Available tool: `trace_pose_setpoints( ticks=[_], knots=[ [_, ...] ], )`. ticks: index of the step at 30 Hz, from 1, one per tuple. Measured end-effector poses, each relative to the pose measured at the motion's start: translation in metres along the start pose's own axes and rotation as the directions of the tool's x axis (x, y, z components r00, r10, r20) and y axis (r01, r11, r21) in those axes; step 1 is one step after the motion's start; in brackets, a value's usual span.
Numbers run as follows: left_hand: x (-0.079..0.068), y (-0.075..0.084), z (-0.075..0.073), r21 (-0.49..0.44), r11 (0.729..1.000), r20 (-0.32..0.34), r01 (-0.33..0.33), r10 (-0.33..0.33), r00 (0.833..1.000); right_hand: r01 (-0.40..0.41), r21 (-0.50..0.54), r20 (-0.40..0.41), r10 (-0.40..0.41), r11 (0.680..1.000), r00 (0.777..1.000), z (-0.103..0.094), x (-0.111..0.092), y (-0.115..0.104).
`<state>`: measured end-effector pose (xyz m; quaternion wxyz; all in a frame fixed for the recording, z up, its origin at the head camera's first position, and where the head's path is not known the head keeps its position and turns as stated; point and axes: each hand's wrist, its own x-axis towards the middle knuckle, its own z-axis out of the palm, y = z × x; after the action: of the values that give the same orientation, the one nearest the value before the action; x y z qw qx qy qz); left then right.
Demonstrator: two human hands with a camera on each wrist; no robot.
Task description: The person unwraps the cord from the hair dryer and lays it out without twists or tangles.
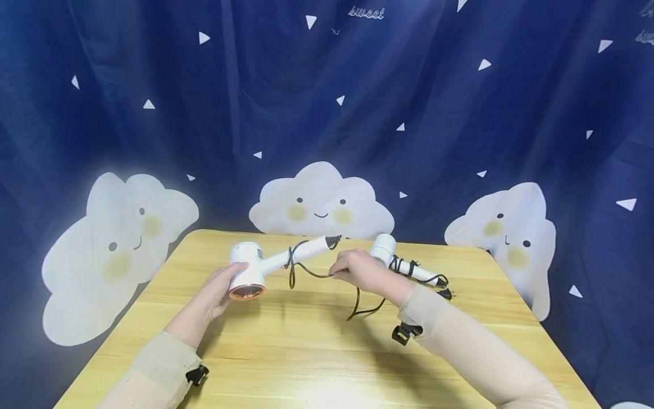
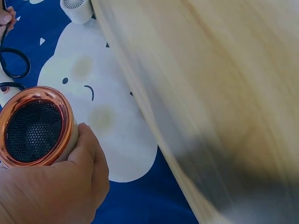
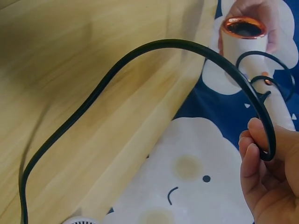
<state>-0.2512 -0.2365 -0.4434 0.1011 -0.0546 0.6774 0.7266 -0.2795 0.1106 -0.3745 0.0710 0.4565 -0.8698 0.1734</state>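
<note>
Left hand (image 1: 221,289): thumb and fingers clamped round barrel of white hair dryer (image 1: 272,264), held above table (image 1: 286,352), handle angled off to right. Copper-rimmed outlet (image 2: 33,130) uncovered. Judged rigid, head-heavy, smooth shell perhaps slippery; best hold at barrel or handle, clear of outlet mesh. Right hand (image 1: 360,270): thumb and fingertips together, pinching black cord (image 3: 170,43). Cord likely light, springy; grip anywhere along slack. Second hair dryer (image 1: 382,245): on table, beyond right hand, cord wrapped round handle. Curtain (image 1: 286,85): blue, cloud-faced, behind table.
</note>
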Motion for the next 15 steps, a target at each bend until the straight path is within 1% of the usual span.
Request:
trace_pose_setpoints(
  ticks=[4,8,15],
  knots=[
    [0.000,0.000,-0.001,0.001,1.000,-0.007,0.010,-0.010,1.000,0.000,-0.004,0.005,0.000,1.000,1.000,-0.009,-0.002,-0.006],
    [-0.001,0.000,-0.001,0.001,1.000,-0.015,0.018,-0.018,1.000,0.024,0.019,-0.003,-0.024,1.000,1.000,-0.016,-0.004,-0.010],
    [-0.002,0.002,-0.001,-0.005,1.000,-0.029,0.016,-0.016,0.999,0.086,0.033,-0.053,-0.084,0.996,0.995,-0.030,-0.006,-0.014]
  ],
)
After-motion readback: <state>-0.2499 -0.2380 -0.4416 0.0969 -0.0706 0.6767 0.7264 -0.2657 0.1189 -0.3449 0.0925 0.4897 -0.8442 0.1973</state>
